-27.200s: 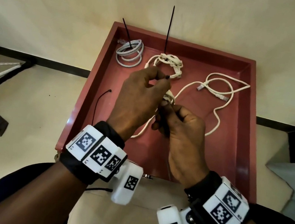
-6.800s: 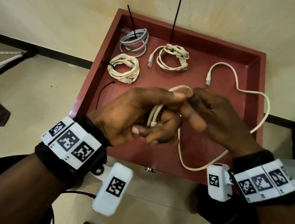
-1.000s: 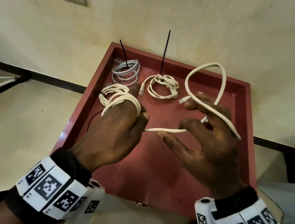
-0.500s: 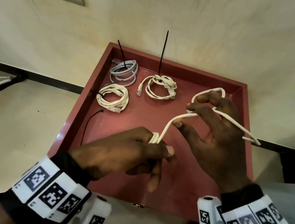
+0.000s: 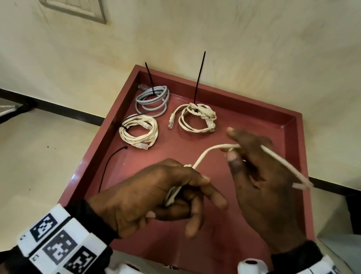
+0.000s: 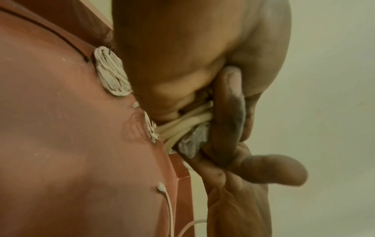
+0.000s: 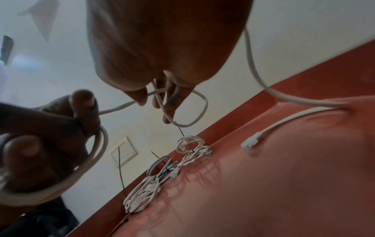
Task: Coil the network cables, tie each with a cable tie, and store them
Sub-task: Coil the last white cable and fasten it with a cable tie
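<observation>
**Fourth cable half coiled, three bundles already in the tray**

My left hand [image 5: 160, 195] curls round a small stack of cream loops, fingers closed on the coil [image 6: 182, 126] with one finger sticking out. My right hand [image 5: 261, 174] sits up and to the right, fingers loosely bent, feeding the cable [image 5: 207, 153] across; the free tail runs over my knuckles, and its plug [image 7: 251, 142] lies on the tray floor. So a few more wraps remain, I reckon.

Out in the red tray [image 5: 296, 122]: a grey bundle [image 5: 152, 101] in the far left corner, a cream bundle [image 5: 197, 118] beside it, another cream one [image 5: 139, 131] nearer me. All three look tied. A spare black tie [image 5: 110, 165] lies along the left wall, ready for this last coil, which then needs setting down with the others.
</observation>
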